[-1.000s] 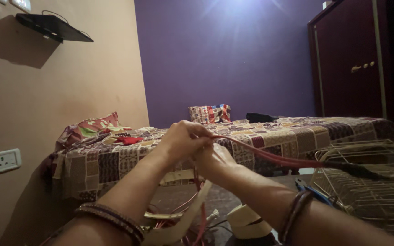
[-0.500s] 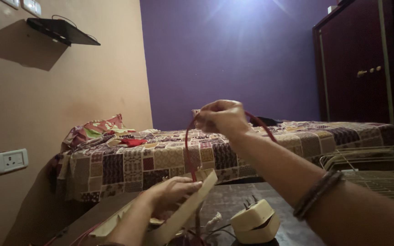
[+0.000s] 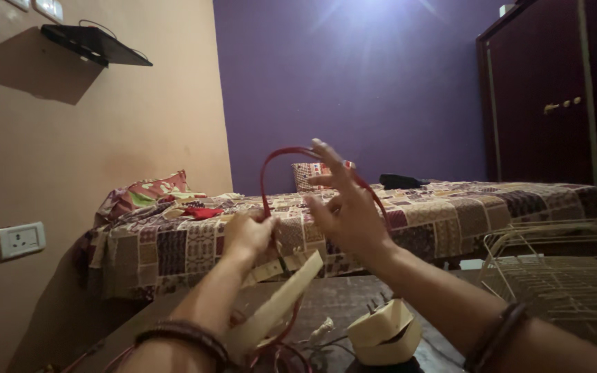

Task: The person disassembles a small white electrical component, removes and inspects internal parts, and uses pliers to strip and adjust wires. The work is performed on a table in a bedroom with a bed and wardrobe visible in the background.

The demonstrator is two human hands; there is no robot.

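One red cable arcs up in a loop between the two hands, above the dark floor in front of the bed. The left hand is pinched shut on the cable's left end, and it looks like it's also got one flat cream strip that slants down toward the wrist. The right hand is spread open, fingers apart, with the cable running over it. Below sits one cream plug box, prongs up. One wire rack stands on the right, one patchwork bed behind, two pillows on it, one wall socket and one dark wardrobe.
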